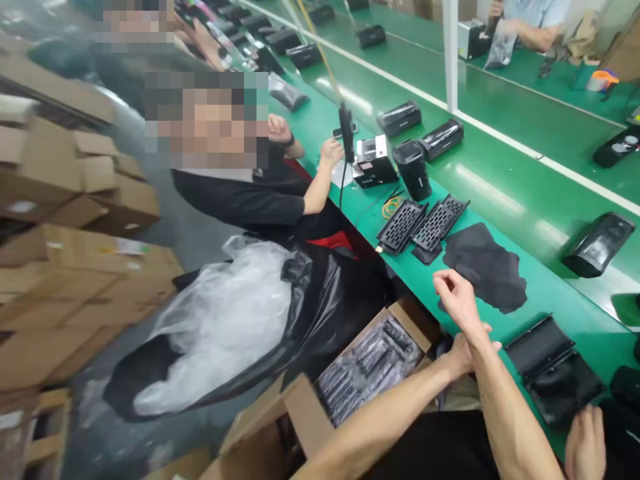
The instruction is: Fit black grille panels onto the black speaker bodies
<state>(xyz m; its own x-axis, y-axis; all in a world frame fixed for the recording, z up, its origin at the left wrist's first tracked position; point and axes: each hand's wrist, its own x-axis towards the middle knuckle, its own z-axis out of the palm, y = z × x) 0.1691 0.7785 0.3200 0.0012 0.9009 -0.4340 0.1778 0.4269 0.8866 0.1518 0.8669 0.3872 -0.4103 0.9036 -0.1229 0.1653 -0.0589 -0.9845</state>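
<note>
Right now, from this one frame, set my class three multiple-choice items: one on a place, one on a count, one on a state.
1. Where does the crumpled black fabric sheet lie?
A. On the floor
B. On the green table top, just beyond the right hand
C. Inside a drawer

2. How many black perforated plastic grilles lie side by side on the table?
A. Two
B. Four
C. Six

3. In what state is the brown cardboard box of black wrapped parts?
A. Taped shut
B. Flaps open
C. Crushed flat

Answers:
1 B, the sheet rests on the green surface past the fingers.
2 A, a single pair lies together.
3 B, the flaps stand apart and the contents show from above.
</note>
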